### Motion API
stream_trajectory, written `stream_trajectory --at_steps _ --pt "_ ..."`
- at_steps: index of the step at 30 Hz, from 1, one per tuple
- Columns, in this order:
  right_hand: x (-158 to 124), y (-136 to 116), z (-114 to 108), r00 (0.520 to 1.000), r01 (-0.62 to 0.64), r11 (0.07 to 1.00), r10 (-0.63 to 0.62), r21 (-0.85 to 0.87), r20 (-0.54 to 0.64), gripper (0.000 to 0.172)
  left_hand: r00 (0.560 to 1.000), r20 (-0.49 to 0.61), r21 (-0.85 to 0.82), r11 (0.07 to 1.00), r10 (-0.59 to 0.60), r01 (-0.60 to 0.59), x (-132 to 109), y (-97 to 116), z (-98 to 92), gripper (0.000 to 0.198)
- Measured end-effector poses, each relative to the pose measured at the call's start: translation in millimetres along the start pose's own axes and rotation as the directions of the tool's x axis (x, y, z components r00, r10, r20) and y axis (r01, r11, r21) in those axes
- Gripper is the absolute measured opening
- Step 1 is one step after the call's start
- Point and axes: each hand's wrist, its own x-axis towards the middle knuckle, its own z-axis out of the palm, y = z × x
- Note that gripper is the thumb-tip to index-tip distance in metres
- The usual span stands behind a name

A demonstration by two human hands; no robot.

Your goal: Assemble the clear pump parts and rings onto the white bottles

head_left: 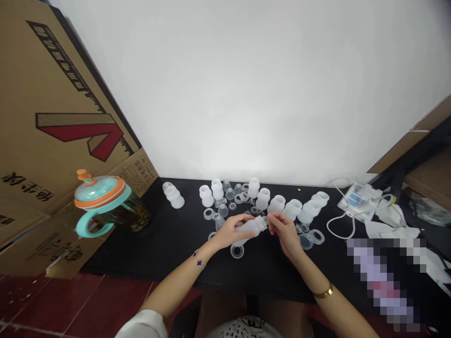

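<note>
My left hand [230,231] is wrapped around a white baby bottle [248,227], which lies tilted with its mouth toward the right. At that mouth, my right hand [283,231] pinches a small clear piece, probably a nipple, partly hidden by the fingers. Below the bottle a clear ring [237,251] rests on the black table. Open white bottles [276,204] stand in a row behind my hands, with more bottles [206,196] to the left. Clear caps [230,193] and rings [208,213] lie scattered among them. A bottle with a clear cap [174,197] stands apart at the left.
A large jug with an orange and teal lid [102,190] stands left, beside a tall cardboard box [45,117]. On the right are a white cable [340,225], papers and a white package [361,202]. A white wall [246,94] bounds the black table [155,253] at the back.
</note>
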Motion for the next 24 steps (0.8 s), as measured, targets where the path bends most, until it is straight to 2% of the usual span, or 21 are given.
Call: stream_trajectory --at_steps 24 --pt "-2.2 -2.7 3.3 0.996 0.085 0.988 -0.086 -0.13 0.003 0.034 1.0 0.014 -0.003 1.0 0.019 -0.019 -0.6 1.4 0.8 0.054"
